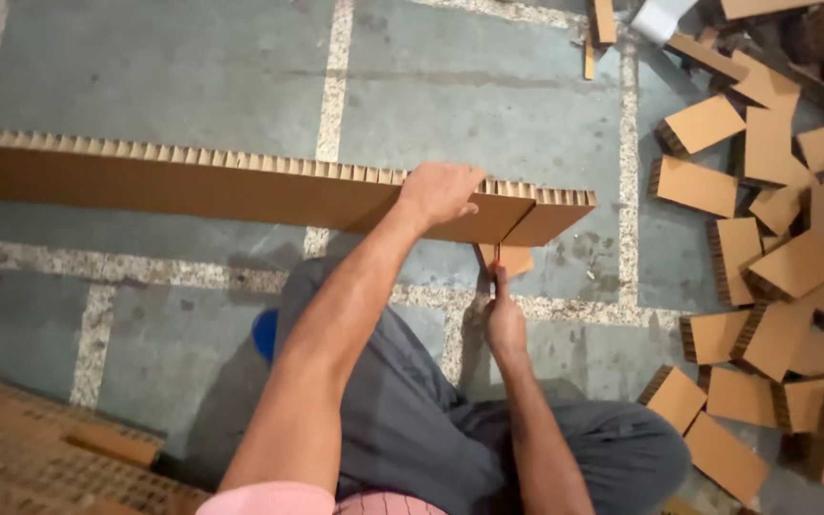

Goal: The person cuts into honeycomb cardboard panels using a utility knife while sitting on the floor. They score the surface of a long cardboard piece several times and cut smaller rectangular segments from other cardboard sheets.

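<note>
Strip: a long brown honeycomb cardboard strip (240, 186) held on edge above the grey floor (488, 105), running from the left border to just past the hands
Left hand: left hand (441, 194) clamped over the strip's top edge near its right end
Right hand: right hand (504, 319) just below the strip, fingers closed on a thin tool, too small to identify
Offcuts: cut cardboard blocks (774, 267) heaped right of the strip
Stack: honeycomb sheets (40, 458) below the strip's left part

Long honeycomb cardboard strip (193, 181) — one; hands — two; cut cardboard blocks (784, 267) — roughly twenty, heaped.
</note>
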